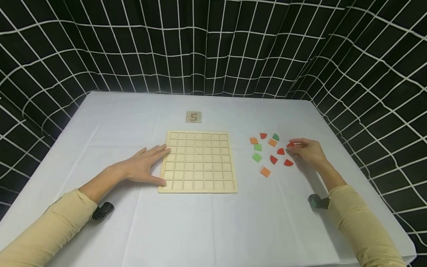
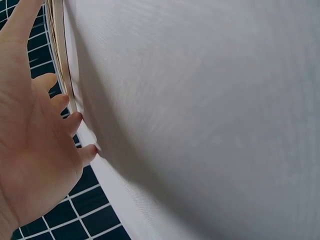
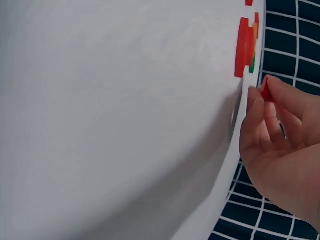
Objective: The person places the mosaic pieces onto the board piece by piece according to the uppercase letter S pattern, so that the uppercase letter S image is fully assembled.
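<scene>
A pale wooden board [image 1: 198, 162] with a grid of square cells lies flat on the white table, its cells bare. My left hand [image 1: 145, 165] rests at the board's left edge, fingers spread, thumb near the lower left corner. On the right, my right hand [image 1: 308, 150] pinches a red quarter-circle tile [image 1: 291, 144] between thumb and fingertips; the right wrist view also shows this red tile [image 3: 265, 90] in the pinch. Beside that hand lie more red quarter-circle tiles [image 1: 288, 162], orange square tiles [image 1: 265, 172], light green square tiles [image 1: 257, 157] and a dark green quarter-circle tile [image 1: 275, 137].
Behind the board lies a small square card [image 1: 194, 117] with a brownish figure like a 5 on a grid. A white cloth [image 1: 186, 230] covers the table. Black curtains with a white grid [image 1: 186, 52] stand around its back and sides.
</scene>
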Tool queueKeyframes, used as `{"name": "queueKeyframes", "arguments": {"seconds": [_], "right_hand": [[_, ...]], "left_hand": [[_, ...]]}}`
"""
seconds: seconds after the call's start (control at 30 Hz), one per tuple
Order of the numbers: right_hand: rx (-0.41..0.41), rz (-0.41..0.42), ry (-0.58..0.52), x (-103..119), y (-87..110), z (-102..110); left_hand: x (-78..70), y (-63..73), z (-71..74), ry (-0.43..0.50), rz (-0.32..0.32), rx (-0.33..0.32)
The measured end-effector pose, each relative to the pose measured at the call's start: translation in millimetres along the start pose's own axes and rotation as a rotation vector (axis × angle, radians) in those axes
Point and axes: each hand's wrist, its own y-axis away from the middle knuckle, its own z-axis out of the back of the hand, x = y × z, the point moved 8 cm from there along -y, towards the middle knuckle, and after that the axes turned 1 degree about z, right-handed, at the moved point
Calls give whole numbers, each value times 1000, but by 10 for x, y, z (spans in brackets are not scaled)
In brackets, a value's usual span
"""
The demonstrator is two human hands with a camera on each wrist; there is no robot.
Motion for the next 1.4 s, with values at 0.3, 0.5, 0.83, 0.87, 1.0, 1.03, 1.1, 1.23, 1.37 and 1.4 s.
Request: {"name": "queueKeyframes", "arguments": {"seconds": [0.3,0.5,0.83,0.87,1.0,1.03,1.1,1.23,1.37,1.4], "right_hand": [[94,8,-6,174,-20,-113],[140,13,-21,321,-44,-226],[191,38,-28,629,-113,-488],[194,34,-19,655,-119,-516],[200,32,-6,749,-170,-638],[202,33,-15,776,-183,-668],[210,47,-33,839,-206,-730],[235,67,-89,962,-231,-836],[268,80,-118,1066,-247,-956],[278,87,-119,1096,-246,-989]], "left_hand": [[-12,16,-2,-8,-7,6],[2,21,-11,-14,-7,7],[19,27,-31,-17,-2,11],[25,27,-35,-18,0,13],[41,28,-41,-23,9,23],[47,28,-41,-26,11,25],[48,27,-34,-29,8,27],[45,20,-23,-32,1,26],[52,19,-29,-36,4,28],[53,20,-31,-36,6,29]]}}
